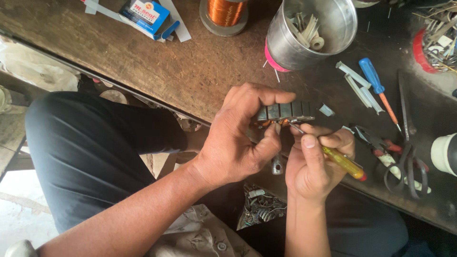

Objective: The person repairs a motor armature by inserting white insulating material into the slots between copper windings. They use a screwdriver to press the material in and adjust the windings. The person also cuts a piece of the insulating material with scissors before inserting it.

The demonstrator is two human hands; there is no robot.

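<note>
My left hand point(240, 135) grips a small grey metal motor core point(284, 112) with copper windings showing at its lower edge, held just in front of the bench edge. My right hand point(314, 164) holds a yellow-handled screwdriver point(343, 163), its thin metal tip touching the copper windings under the core. Both hands are close together, thumbs nearly meeting at the core.
A worn wooden bench point(166, 66) carries a steel tin point(309, 31) of small parts, a copper wire spool point(226, 14), a blue box point(144, 16), a blue-handled screwdriver point(376, 85), white plastic strips point(359, 85), scissors point(407, 157) and pliers point(376, 143). Dark-trousered legs sit below.
</note>
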